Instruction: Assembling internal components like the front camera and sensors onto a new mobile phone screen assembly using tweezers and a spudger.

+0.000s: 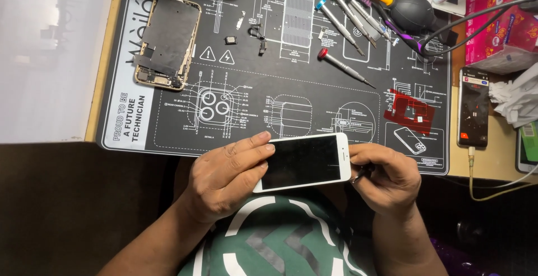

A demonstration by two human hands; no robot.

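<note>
While the white phone [305, 162] is held flat above the near edge of the desk [487, 161], both hands are closed on it: the left hand [227, 175] grips its left end with fingers over the dark screen, and the right hand [386, 176] pinches the right end, with what looks like a small dark tool tip at that edge — too small to tell for sure. Judging by how it looks, this phone is whole, its screen in place, so any opening seems at its start. One other phone body [167, 42], gold-rimmed and stripped of its screen, lies open at the far left of the dark repair mat [269, 94]. A third phone [473, 107], lit and on a cable, sits at the right.

Counted: three phones; four screwdrivers — one red-capped [343, 67] lying apart, three [350, 18] grouped beyond it; one black air blower [412, 11]; one red stencil-like plate [410, 110]; a few tiny loose parts [246, 32] near the mat's top.
</note>
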